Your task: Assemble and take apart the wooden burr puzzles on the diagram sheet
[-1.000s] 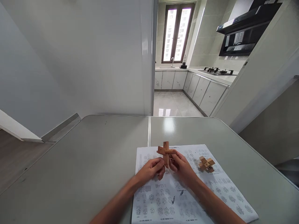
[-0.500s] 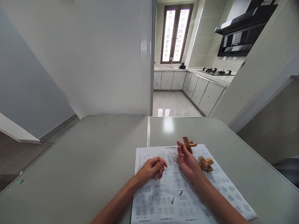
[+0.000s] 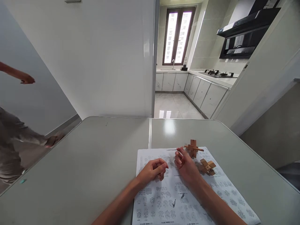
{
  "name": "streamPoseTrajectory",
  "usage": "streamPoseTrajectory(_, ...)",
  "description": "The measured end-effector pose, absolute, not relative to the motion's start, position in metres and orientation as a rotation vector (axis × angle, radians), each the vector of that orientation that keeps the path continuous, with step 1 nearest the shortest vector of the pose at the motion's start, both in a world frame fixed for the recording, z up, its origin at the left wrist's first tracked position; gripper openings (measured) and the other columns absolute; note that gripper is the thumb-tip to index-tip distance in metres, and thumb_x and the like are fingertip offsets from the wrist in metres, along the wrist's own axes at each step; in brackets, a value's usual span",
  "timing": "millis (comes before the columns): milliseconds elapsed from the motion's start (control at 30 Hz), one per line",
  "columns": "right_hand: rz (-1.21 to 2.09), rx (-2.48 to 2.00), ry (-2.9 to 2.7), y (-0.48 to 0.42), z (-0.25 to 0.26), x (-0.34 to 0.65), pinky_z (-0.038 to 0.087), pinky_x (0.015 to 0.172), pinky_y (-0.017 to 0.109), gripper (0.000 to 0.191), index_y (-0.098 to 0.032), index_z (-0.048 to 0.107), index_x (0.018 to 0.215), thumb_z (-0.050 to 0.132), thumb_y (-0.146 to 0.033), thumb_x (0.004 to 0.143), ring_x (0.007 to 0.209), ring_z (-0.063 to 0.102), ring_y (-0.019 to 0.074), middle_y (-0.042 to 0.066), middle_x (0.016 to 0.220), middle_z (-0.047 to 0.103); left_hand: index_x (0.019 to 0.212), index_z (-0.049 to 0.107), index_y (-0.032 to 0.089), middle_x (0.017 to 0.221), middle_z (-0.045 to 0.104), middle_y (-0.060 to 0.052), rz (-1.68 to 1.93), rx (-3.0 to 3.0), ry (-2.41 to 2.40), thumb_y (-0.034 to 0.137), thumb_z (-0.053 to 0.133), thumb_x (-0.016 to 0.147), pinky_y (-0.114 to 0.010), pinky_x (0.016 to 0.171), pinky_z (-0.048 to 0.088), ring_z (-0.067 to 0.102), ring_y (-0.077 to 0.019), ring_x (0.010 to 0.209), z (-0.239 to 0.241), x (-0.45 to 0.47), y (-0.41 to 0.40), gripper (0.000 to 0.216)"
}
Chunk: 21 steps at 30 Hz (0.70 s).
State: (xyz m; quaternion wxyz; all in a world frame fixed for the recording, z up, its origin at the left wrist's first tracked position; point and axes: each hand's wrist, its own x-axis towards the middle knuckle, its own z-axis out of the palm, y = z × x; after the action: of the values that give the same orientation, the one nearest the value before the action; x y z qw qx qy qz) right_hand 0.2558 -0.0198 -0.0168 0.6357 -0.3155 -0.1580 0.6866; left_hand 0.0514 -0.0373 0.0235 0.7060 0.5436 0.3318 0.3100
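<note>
My right hand (image 3: 185, 165) rests on the printed paper sheet (image 3: 178, 200) with its fingers loosely curled and nothing in it. Just beyond its fingertips a wooden cross puzzle (image 3: 193, 147) stands on the sheet's far edge, apart from the hand. A second, lighter wooden puzzle (image 3: 207, 166) lies on the sheet right of my right wrist. My left hand (image 3: 153, 170) lies on the sheet's left part, fingers closed into a loose fist, holding nothing.
The sheet lies on a grey table (image 3: 89, 162) with a seam down its middle. At the far left another person (image 3: 14, 147) stands by the table edge, one arm (image 3: 20, 76) stretched out. A kitchen doorway (image 3: 178, 78) is beyond the table.
Both hands held the cross puzzle; my right hand carried it to the right, set it down on the sheet and let go. A person has come into view at the left.
</note>
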Motion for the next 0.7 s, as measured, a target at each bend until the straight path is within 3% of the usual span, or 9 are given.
streamPoseTrajectory(400,1.596,-0.757,-0.482,-0.018,-0.016,0.252,0.043,0.044,0.016,0.034,-0.019,0.067,0.082,0.089,-0.044,0.078,0.050,0.043,0.0061,-0.003,0.069,0.060,0.089,0.060,0.018,0.056,0.047,0.008,0.845,1.075,0.769,0.053,0.078,0.083,-0.025,0.051,0.024,0.042,-0.0084,0.050,0.012,0.049,-0.028,0.040)
streamPoseTrajectory(700,1.485,-0.922,-0.871,-0.025,-0.005,0.248,0.042,0.047,0.022,0.039,-0.021,0.063,0.077,0.076,-0.056,0.088,0.051,0.044,0.0100,-0.002,0.067,0.058,0.087,0.056,0.019,0.056,0.043,0.008,0.933,1.047,0.804,0.050,0.076,0.085,-0.025,0.050,0.019,0.038,-0.0079,0.050,0.012,0.043,-0.023,0.037)
